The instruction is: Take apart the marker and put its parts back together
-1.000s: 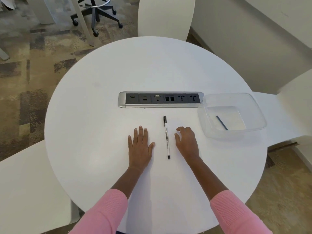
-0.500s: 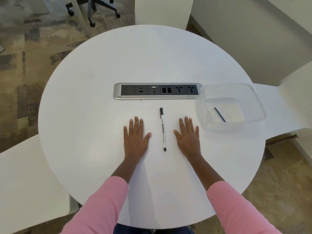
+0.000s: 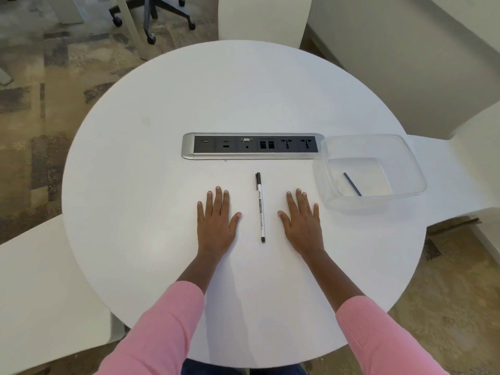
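A slim white marker with a black cap at its far end lies whole on the round white table, pointing away from me. My left hand rests flat on the table just left of it, fingers straight. My right hand lies flat on the other side, fingers spread. Neither hand touches the marker. A short dark stick-like piece lies inside a clear plastic tub to the right.
A silver and black socket strip is set into the table beyond the marker, touching the tub's left corner. White chairs stand at the left, far side and right. An office chair base is on the carpet.
My right hand, with curled fingers a second ago, has flattened onto the table. The marker and my left hand have stayed put while the view shifted slightly.
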`<state>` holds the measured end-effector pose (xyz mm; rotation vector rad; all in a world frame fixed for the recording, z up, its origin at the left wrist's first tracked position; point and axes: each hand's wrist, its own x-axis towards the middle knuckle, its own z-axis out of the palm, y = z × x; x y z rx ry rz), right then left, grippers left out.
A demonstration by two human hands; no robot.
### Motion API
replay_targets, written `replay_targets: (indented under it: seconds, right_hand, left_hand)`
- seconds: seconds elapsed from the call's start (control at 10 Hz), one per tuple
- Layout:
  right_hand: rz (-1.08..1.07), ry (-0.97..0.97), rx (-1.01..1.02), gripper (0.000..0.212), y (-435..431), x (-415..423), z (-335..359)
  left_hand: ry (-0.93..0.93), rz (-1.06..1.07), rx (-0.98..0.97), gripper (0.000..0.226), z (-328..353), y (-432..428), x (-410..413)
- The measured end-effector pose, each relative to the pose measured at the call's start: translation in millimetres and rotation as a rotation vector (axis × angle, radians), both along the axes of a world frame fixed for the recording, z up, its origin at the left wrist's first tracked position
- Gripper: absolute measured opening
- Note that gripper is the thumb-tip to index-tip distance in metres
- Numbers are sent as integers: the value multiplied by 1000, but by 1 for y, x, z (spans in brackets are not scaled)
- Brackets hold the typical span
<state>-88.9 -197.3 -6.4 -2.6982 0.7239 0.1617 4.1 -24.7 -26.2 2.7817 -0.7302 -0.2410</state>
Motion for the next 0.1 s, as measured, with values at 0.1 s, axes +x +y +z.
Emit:
replay_targets:
  seconds: [0.1]
  right_hand:
    - [10,-92,43,84,-8,-3,13]
  left_hand:
    - [-61,36,3,74,3,0,6]
